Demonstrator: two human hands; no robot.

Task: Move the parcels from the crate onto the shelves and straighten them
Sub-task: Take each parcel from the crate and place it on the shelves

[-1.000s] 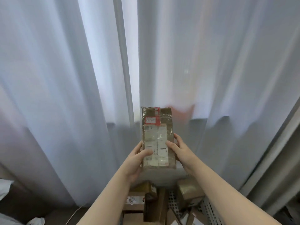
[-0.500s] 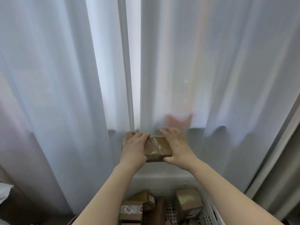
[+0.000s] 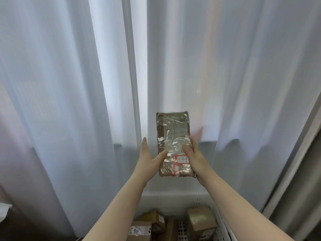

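Note:
I hold a brown cardboard parcel (image 3: pixel 173 129) upright at chest height in front of white curtains. It is wrapped in clear tape, and a red-framed handwritten label sits near its lower end. My right hand (image 3: pixel 196 159) grips its lower right side, thumb on the front and fingers hidden behind. My left hand (image 3: pixel 148 157) is at its lower left edge with straight fingers pointing up and only the thumb lying on the front. Below, the white perforated crate (image 3: pixel 173 199) holds more brown parcels (image 3: pixel 201 218). No shelf is in view.
White curtains (image 3: pixel 69 101) fill the view straight ahead, with a bright gap (image 3: pixel 140 66) between two panels. A grey frame or post (image 3: pixel 295 171) slants up at the right edge. Something white (image 3: pixel 3 211) lies low at the far left.
The parcel has been turned end over end between both hands: its red-framed label was at the top, it tipped end-on, and the label now sits at the bottom. The left hand has loosened its hold.

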